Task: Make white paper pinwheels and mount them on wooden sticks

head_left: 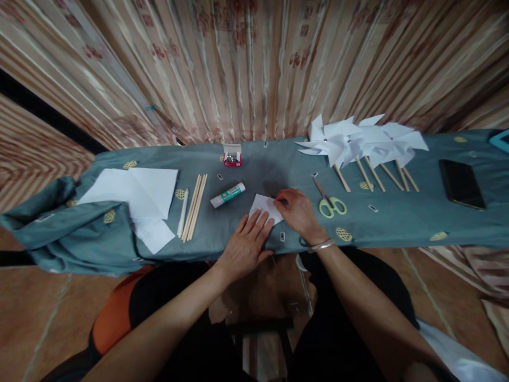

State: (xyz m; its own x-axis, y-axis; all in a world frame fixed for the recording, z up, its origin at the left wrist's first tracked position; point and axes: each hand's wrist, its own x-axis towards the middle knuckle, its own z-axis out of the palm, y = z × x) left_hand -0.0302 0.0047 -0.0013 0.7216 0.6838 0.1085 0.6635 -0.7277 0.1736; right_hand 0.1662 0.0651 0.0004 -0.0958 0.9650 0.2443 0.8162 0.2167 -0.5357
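A small folded white paper (pixel 264 206) lies on the grey-blue cloth (pixel 397 217) near the table's front edge. My left hand (pixel 245 246) rests flat on the paper's lower left part, fingers stretched out. My right hand (pixel 298 214) is curled over the paper's right corner, fingertips pressed down on it; a bangle sits on that wrist. A glue stick (pixel 227 195) lies just left of the paper. Green-handled scissors (pixel 329 202) lie just right of my right hand.
White paper sheets (pixel 135 196) lie at the left, beside a white pen (pixel 183 212) and wooden sticks (pixel 194 207). A small red box (pixel 233 157) stands at the back. Several white paper pinwheels (pixel 358 143) on sticks lie at the right, with a dark phone (pixel 461 183) further right.
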